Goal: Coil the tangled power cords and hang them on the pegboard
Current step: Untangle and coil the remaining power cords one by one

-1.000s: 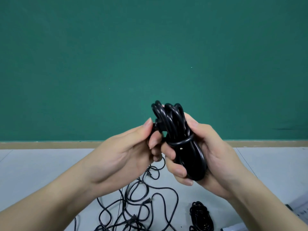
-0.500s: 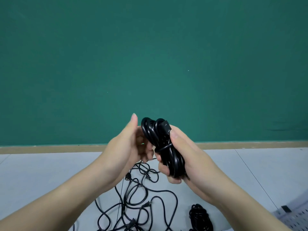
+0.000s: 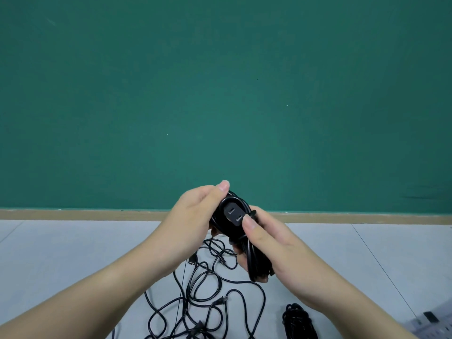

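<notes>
A coiled black power cord hangs between both hands, in front of the green wall. Its two-prong plug faces me at the top of the bundle. My left hand curls round the upper left of the coil, thumb tip above the plug. My right hand grips the coil's lower part, its thumb pressing the plug's right edge. Below on the floor lies a tangle of loose black cords. A second coiled cord lies at the lower right. A corner of the white pegboard shows at the bottom right.
The green wall fills the upper view, with a tan baseboard along its foot. The grey floor stretches left and right of the cords.
The coil has sunk lower and turned so the plug faces me. My left hand closed round the bundle's top, and my right thumb moved onto the plug.
</notes>
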{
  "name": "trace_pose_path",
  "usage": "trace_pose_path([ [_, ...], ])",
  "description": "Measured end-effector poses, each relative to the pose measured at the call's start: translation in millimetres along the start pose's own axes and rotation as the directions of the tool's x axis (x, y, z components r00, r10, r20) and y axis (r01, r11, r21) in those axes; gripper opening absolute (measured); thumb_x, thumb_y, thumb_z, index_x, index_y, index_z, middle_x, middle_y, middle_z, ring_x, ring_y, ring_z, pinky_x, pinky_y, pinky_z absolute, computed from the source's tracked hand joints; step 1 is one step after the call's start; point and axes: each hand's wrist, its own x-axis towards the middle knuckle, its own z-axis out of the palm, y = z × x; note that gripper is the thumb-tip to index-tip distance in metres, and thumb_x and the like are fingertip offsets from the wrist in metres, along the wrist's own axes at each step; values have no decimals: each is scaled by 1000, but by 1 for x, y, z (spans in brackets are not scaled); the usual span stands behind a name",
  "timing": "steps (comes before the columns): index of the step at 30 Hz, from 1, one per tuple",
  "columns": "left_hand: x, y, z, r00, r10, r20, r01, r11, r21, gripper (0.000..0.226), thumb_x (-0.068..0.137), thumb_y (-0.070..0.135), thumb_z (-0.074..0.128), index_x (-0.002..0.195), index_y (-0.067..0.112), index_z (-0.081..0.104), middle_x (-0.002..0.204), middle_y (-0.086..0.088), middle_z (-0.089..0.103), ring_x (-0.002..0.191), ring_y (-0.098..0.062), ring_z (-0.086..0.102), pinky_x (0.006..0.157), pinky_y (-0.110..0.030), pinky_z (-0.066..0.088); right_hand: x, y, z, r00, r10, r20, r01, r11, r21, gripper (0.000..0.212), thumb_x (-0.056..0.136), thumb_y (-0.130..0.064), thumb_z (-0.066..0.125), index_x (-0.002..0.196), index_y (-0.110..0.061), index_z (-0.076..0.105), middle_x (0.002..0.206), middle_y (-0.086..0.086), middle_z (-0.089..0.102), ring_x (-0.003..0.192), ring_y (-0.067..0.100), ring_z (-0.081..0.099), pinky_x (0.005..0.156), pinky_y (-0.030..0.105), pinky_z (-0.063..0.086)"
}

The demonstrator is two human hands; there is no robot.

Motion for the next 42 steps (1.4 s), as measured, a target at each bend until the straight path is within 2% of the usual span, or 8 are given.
trace_pose_path([
  [4, -3, -1, -9, 988, 150, 27, -152, 983, 102, 13, 107, 38, 49, 115, 33, 57, 83, 1, 72, 81, -27, 65, 85, -45, 52, 2, -1, -4, 1000, 10, -2, -10, 998, 56, 31, 93, -53, 57, 111, -29, 67, 84, 0, 64, 68, 18, 51, 55, 22, 41],
  [6, -4, 2, -17, 958, 246, 147, -270, 948, 172, 24, 101, 34, 50, 123, 40, 57, 94, -3, 71, 90, -27, 65, 87, -46, 54, 2, -3, -8, 1000, -2, -3, 2, 999, 34, 32, 93, -50, 57, 113, -27, 65, 85, 0, 63, 69, 19, 51, 56, 23, 40],
  [14, -1, -7, -35, 830, 458, 318, -558, 684, 470, 39, 85, 16, 74, 123, 21, 72, 124, 10, 66, 119, -17, 63, 98, -26, 48, 2, 4, -5, 999, 40, -15, -40, 998, 41, 37, 91, -50, 59, 115, -23, 67, 85, -4, 65, 74, 12, 57, 67, 23, 47],
  [21, 1, -13, -30, 683, 643, 346, -687, 407, 602, 26, 98, 37, 65, 108, 15, 75, 104, 11, 73, 94, -14, 66, 85, -35, 50, 2, 4, -9, 993, 85, 87, -90, 994, 63, 30, 94, -46, 58, 109, -21, 67, 84, 2, 61, 65, 15, 52, 56, 23, 40],
  [26, -11, -9, -24, 826, 553, 107, -520, 677, 521, 26, 96, 45, 63, 94, 21, 72, 85, 12, 72, 79, -11, 68, 72, -33, 52, -2, 1, -10, 978, 90, 186, -107, 991, 86, 28, 90, -48, 64, 105, -25, 66, 83, 4, 59, 66, 18, 49, 57, 27, 35],
  [32, -4, -12, -4, 918, 301, -259, -247, 943, 223, 29, 94, 47, 61, 81, 22, 70, 78, 3, 77, 74, -22, 74, 73, -49, 59, 5, 11, 7, 998, -40, 48, 43, 997, -57, 10, 95, -37, 58, 87, -41, 63, 76, -6, 55, 68, 13, 48, 65, 29, 41],
  [37, 14, -22, -7, 964, 188, -190, -158, 974, 162, 34, 89, 50, 71, 80, 18, 72, 78, -3, 77, 77, -28, 74, 80, -54, 59, 8, 30, 7, 997, -67, -42, 64, 994, -84, 6, 94, -41, 60, 90, -44, 63, 74, -8, 55, 69, 14, 50, 65, 33, 42],
  [42, 21, -53, 11, 998, -54, 42, 55, 998, -18, 57, 75, 59, 72, 112, 17, 66, 104, 1, 77, 98, -23, 74, 91, -46, 60, 9, 43, -14, 975, -6, -221, 18, 998, 52, 22, 92, -37, 68, 108, -23, 67, 78, -2, 68, 66, 10, 59, 61, 20, 46],
])
